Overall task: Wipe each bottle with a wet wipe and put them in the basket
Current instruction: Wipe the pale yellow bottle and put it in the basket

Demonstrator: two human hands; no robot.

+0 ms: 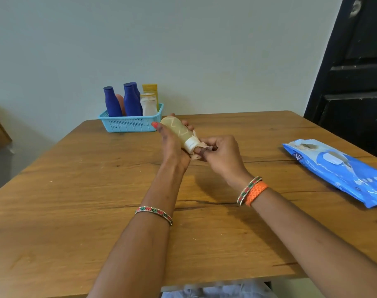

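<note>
A pale yellow bottle with a white cap lies tilted in my left hand, whose fingers curl round its body above the table's middle. My right hand pinches a crumpled wet wipe against the bottle's white cap end. Behind them, at the table's far edge, stands the light blue basket. It holds several bottles upright: dark blue ones, a reddish one, a white one and a yellow one.
A blue pack of wet wipes lies flat at the right edge of the wooden table. A pale wall rises behind the table. A dark door stands at the far right.
</note>
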